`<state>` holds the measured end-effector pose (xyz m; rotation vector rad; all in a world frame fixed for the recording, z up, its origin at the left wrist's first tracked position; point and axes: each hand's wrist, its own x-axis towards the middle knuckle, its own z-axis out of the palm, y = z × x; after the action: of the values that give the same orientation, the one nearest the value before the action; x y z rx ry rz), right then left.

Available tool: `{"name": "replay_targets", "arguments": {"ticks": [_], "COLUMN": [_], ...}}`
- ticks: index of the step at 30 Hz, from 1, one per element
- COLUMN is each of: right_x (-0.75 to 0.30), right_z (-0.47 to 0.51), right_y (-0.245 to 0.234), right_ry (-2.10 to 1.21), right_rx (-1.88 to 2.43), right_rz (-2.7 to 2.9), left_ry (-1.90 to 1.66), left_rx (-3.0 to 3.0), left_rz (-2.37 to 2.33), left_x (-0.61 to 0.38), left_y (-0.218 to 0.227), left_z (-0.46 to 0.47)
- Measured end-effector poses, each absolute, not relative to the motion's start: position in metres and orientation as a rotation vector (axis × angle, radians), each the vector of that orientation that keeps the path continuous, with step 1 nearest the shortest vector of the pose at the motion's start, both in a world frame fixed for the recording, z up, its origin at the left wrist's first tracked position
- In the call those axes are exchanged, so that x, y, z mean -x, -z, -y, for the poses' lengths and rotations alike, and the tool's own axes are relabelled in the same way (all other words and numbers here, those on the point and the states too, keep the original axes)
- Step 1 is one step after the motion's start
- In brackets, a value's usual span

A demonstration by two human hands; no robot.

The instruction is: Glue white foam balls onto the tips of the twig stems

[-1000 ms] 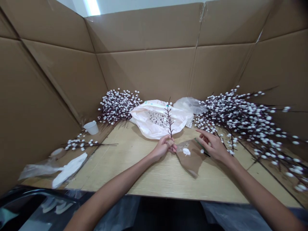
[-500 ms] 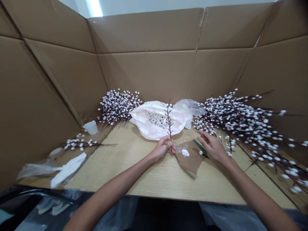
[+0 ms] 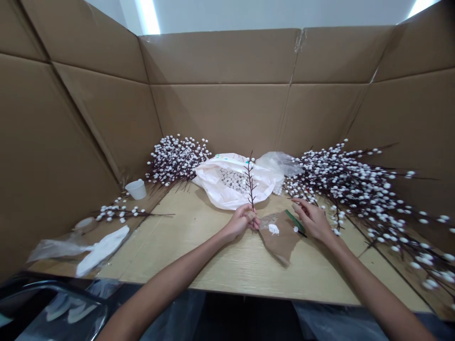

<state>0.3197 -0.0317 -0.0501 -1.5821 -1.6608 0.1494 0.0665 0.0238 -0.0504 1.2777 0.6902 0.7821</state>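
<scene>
Cardboard-walled bench: left hand grips thin twig upright, right hand open beside white paste

Tall folded cardboard walls (image 3: 220,61) box in a pale wood-grain tabletop (image 3: 241,270). The bare dark twig (image 3: 250,182) stands upright in the left hand (image 3: 243,221), which is closed around its lower end, just in front of a white plastic bag (image 3: 213,189) holding loose white beads (image 3: 232,181). The right hand (image 3: 313,219) is half open, fingers loosely spread, with nothing visibly in it. It hovers just beside a green-handled applicator (image 3: 295,221) lying on a torn brown paper scrap (image 3: 280,244), which carries a white paste blob (image 3: 273,229).

Risks: the twig looks thin, so too tight a grip could snap it. A careless wrist or finger could drag through the paste and smear it. The right hand also sits close to the heap of pussy willow branches (image 3: 355,189), where a reach could snag or knock buds loose.
</scene>
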Motion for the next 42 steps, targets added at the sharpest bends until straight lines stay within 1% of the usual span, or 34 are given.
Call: {"name": "replay_targets", "arguments": {"ticks": [10, 18, 24, 31, 34, 38, 42], "right_x": [-0.318, -0.321, -0.323, -0.322, -0.317, -0.315, -0.318], "right_z": [0.035, 0.037, 0.038, 0.049, 0.066, 0.087, 0.098], "right_y": [0.041, 0.040, 0.036, 0.033, 0.035, 0.043, 0.050], "right_ry": [-0.109, -0.095, -0.102, -0.017, 0.015, 0.042, -0.018], "right_rx": [1.587, 1.589, 1.578, 1.585, 1.579, 1.616, 1.712], "right_rz": [1.641, 1.624, 1.609, 1.531, 1.581, 1.795, 1.863], "left_ry": [-0.782, -0.872, -0.848, -0.808, -0.776, -0.749, -0.766], "left_rx": [-1.299, -1.343, -1.313, -1.321, -1.326, -1.333, -1.345], "left_rz": [-0.705, -0.717, -0.686, -0.709, -0.708, -0.688, -0.666], "left_x": [-0.065, -0.057, -0.055, -0.055, -0.055, -0.055, -0.055], "left_y": [0.043, 0.029, 0.026, 0.027, 0.031, 0.037, 0.040], "left_z": [-0.022, -0.025, -0.025, -0.031, -0.038, -0.044, -0.044]}}
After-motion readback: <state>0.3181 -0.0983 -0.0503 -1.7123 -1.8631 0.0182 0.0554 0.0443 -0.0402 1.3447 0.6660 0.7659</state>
